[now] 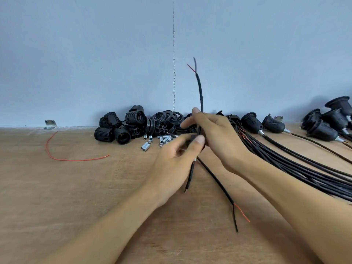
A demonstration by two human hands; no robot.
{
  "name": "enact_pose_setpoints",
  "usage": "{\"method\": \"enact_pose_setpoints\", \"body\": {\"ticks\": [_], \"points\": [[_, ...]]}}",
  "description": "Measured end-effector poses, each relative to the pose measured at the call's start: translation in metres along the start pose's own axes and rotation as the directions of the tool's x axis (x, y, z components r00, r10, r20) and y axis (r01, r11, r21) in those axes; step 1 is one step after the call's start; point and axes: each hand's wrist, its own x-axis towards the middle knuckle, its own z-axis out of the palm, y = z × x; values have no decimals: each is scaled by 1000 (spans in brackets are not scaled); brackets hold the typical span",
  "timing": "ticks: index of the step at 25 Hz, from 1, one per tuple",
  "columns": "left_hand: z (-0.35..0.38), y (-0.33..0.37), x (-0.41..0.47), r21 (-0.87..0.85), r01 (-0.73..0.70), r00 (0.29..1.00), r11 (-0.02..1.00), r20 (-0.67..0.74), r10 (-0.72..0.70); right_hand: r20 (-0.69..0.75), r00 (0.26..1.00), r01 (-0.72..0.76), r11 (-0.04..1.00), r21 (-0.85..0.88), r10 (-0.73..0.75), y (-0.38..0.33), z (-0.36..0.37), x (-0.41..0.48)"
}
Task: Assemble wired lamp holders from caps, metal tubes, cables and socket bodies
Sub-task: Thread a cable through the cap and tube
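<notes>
My left hand (175, 161) is closed around a small black cap (192, 138), mostly hidden by the thumb and fingers. A bit of metal tube (194, 160) shows under the palm, and a short black cable end (189, 178) hangs from it. My right hand (217, 134) pinches a black cable (200, 92) right against the cap. That cable stands upright, with bare red and black leads at its top. A second black cable length (219, 183) runs down to the right over the table and ends in split red and black leads.
Against the wall lie a pile of black socket bodies (116, 130) and rings (167, 119), with loose metal tubes (145, 146) in front. A bundle of black cables (285, 161) and finished lamp holders (253, 123) fill the right. A loose red wire (62, 159) lies on the wooden table (76, 197).
</notes>
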Motion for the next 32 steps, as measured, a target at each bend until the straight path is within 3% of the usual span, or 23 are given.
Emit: {"method": "enact_pose_setpoints", "body": {"ticks": [4,9,15,20,24,29,32], "points": [[-3,8,8,-245,99,994,964,77,-83,16,1000,-15,997,-80,16,-3,-4,3],[0,12,8,-475,129,991,870,87,-100,167,970,-182,983,31,174,-11,-3,3],[-10,1,10,-181,-19,985,983,-170,-12,126,905,-388,910,-147,407,-8,9,-9],[-13,-2,15,-308,2,951,952,-294,-97,-76,977,-211,880,-426,197,-1,2,-2],[-16,-7,18,-436,14,922,900,-343,-181,-131,991,-59,755,-653,-36,14,-10,0],[-26,-9,20,-540,-5,856,842,-438,-276,-150,981,-80,456,-887,-120,28,-33,13],[-24,-10,17,-499,-13,866,867,-439,-239,-207,966,-156,288,-945,-153,34,-55,18]]}}
